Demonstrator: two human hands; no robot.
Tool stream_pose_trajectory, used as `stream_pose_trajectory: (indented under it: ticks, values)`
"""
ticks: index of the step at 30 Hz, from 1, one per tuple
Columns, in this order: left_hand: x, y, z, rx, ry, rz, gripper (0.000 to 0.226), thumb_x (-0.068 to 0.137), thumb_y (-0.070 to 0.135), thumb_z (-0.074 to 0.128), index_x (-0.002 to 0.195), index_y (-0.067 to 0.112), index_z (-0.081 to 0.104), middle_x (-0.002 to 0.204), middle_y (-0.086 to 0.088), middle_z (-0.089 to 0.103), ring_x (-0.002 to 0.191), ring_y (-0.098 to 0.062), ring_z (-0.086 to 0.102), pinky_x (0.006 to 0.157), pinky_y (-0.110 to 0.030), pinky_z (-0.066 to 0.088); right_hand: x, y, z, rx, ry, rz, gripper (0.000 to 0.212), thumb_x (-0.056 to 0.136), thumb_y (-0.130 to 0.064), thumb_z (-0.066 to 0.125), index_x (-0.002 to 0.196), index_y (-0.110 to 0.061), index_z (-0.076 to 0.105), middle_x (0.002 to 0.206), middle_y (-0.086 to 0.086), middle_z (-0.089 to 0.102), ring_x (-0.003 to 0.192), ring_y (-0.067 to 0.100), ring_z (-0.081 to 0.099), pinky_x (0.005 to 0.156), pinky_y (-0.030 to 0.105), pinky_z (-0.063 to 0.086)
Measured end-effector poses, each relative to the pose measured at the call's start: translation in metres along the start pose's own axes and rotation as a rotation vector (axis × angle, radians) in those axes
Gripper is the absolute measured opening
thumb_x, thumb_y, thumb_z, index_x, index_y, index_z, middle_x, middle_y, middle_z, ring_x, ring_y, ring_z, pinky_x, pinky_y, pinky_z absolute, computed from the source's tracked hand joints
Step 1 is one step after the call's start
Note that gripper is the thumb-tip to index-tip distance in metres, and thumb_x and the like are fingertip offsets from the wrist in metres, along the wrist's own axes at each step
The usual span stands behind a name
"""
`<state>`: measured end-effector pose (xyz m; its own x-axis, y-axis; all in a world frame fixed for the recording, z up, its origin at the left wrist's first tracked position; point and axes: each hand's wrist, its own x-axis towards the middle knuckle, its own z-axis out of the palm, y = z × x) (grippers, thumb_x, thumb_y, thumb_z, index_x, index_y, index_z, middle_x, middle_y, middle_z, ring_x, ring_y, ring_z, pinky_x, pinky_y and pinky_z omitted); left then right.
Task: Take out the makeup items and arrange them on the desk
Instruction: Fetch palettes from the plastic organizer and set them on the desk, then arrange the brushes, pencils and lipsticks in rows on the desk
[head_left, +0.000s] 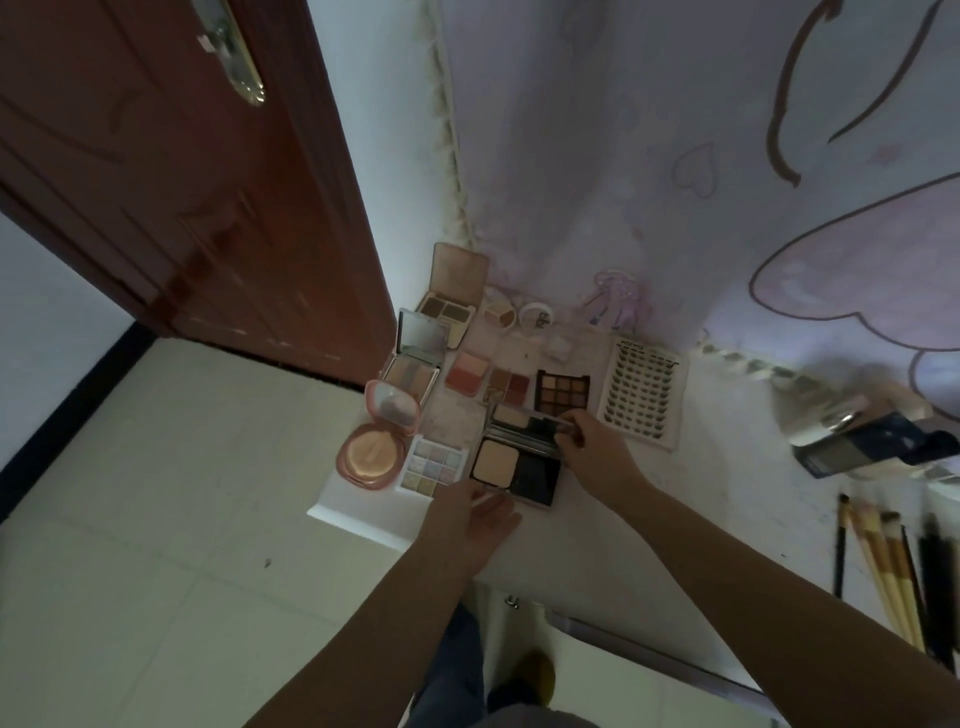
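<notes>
A black powder compact (519, 470) lies open on the white desk (727, 499), its mirrored lid tilted up. My right hand (582, 439) pinches the lid's top edge. My left hand (480, 512) grips the compact's front edge at its lower left corner. Around it lie a pastel eyeshadow palette (434, 467), a pink round cushion compact (371, 457), a dark brown palette (562, 395), a blush (467, 374) and a card of false lashes (641, 397).
More open palettes (449, 306) and small jars (535, 316) stand at the back by the cartoon wall cloth. Several makeup brushes (893, 571) lie at the right. A dark box (872, 441) sits right of the lashes. A brown door (182, 182) stands left; the desk's left edge is close.
</notes>
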<state>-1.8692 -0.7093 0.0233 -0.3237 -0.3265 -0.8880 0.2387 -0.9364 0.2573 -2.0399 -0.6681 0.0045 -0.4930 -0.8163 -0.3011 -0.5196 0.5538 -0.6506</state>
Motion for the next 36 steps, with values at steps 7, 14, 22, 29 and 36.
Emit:
stream_pose_trajectory:
  ticks: [7,14,22,29,36]
  values:
    - [-0.009,-0.014,0.023,0.282,-0.002,-0.110,0.008,0.088,0.000,0.047,0.083,0.004,0.052,0.094,-0.018,0.053,0.091,-0.030,0.054,0.073,-0.052,0.049,-0.031,0.018,-0.044,0.072,-0.037,0.117,0.017,0.093,-0.027,0.054,0.108,-0.018,0.058,0.095,-0.004,0.061,0.089,0.015,0.059,0.070,0.018,0.042]
    - [-0.020,-0.071,0.139,0.688,-0.334,-0.129,0.011,0.093,0.009,0.051,0.101,0.007,0.058,0.093,-0.013,0.060,0.086,-0.024,0.058,0.078,-0.039,0.050,-0.063,0.070,-0.153,-0.068,0.211,0.184,0.016,0.094,-0.020,0.051,0.102,-0.019,0.065,0.100,0.000,0.069,0.085,0.011,0.063,0.073,0.018,0.048]
    - [0.036,-0.134,0.261,1.348,-0.557,0.445,0.047,0.093,0.003,0.041,0.140,0.009,0.036,0.122,-0.010,0.053,0.104,-0.019,0.056,0.082,-0.021,0.040,-0.023,0.093,-0.239,-1.005,0.011,0.138,0.047,0.087,-0.027,0.058,0.132,-0.025,0.044,0.128,0.003,0.050,0.118,0.023,0.049,0.106,0.041,0.030]
    - [0.083,-0.168,0.293,1.682,-0.521,0.728,0.031,0.093,0.014,0.048,0.123,0.005,0.051,0.123,-0.012,0.058,0.111,-0.024,0.054,0.081,-0.020,0.034,0.007,0.124,-0.241,-1.096,-0.102,-0.058,0.025,0.093,-0.024,0.049,0.116,-0.016,0.054,0.109,0.003,0.058,0.096,0.022,0.060,0.087,0.035,0.041]
    - [0.072,-0.167,0.279,1.435,-0.308,0.745,0.026,0.093,0.018,0.052,0.114,0.003,0.051,0.113,-0.013,0.060,0.105,-0.026,0.057,0.085,-0.027,0.042,0.018,0.127,-0.248,-0.825,-0.098,-0.206,0.029,0.095,-0.033,0.046,0.114,-0.013,0.055,0.106,0.008,0.055,0.086,0.024,0.057,0.076,0.034,0.046]
